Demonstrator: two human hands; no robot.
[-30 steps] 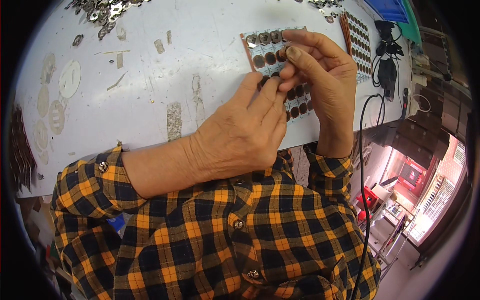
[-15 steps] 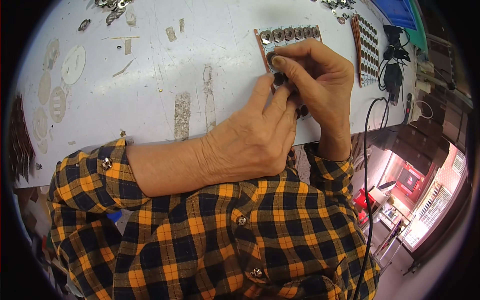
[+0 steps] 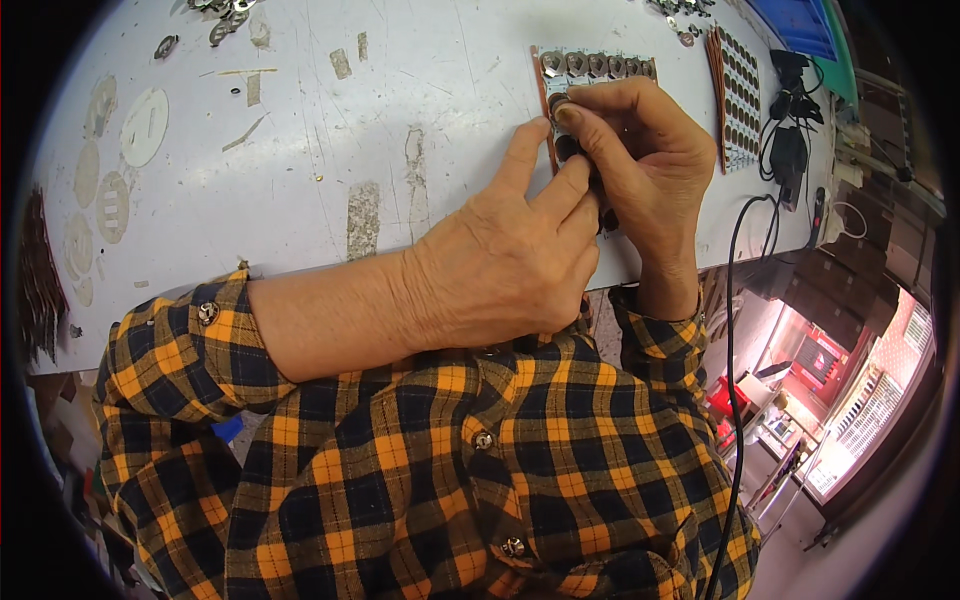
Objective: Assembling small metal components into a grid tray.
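Observation:
A pale circuit board panel (image 3: 555,85) with a brown edge lies on the table. Its far row carries shiny silver round metal clips (image 3: 597,66); dark round spots show nearer. Between thumb and forefinger, my right hand (image 3: 655,150) pinches a small dark disc (image 3: 559,102) at the panel's left side, just below the silver row. My left hand (image 3: 505,255) reaches in from the left, its index finger stretched to the panel's left edge and the other fingers over its near part. The two hands hide much of the panel, and some left fingertips are covered.
At the right stands a stack of similar panels (image 3: 738,100), beside a black adapter with cables (image 3: 790,150). Loose metal clips (image 3: 225,20) lie at the far left, small parts (image 3: 685,15) at the far right. Pale discs (image 3: 145,127) and tape scraps mark the left tabletop. A blue tray (image 3: 790,25) is beyond.
The panel has slid a little to the right, and both hands have shifted with it. The right hand still pinches the small disc.

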